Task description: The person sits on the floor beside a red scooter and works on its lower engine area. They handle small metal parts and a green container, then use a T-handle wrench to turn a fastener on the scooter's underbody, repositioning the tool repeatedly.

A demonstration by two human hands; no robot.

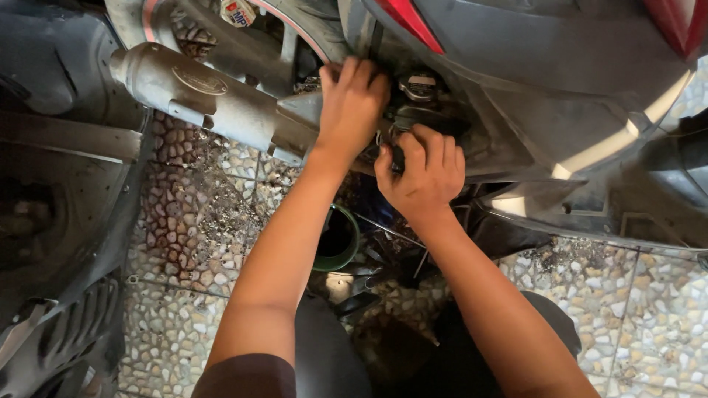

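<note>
Pebble-tile floor [605, 309], scooter underside. Left hand [352, 103] curled closed, gripping engine fitting [413, 118] beside exhaust muffler [206, 92]. Right hand [424, 173] fisted on dark tool [398, 157]. Green container [352, 239] below. Fastener work underway; steady turning likely needed.

green cup [341, 243], speckled pebble floor [627, 295]
</note>
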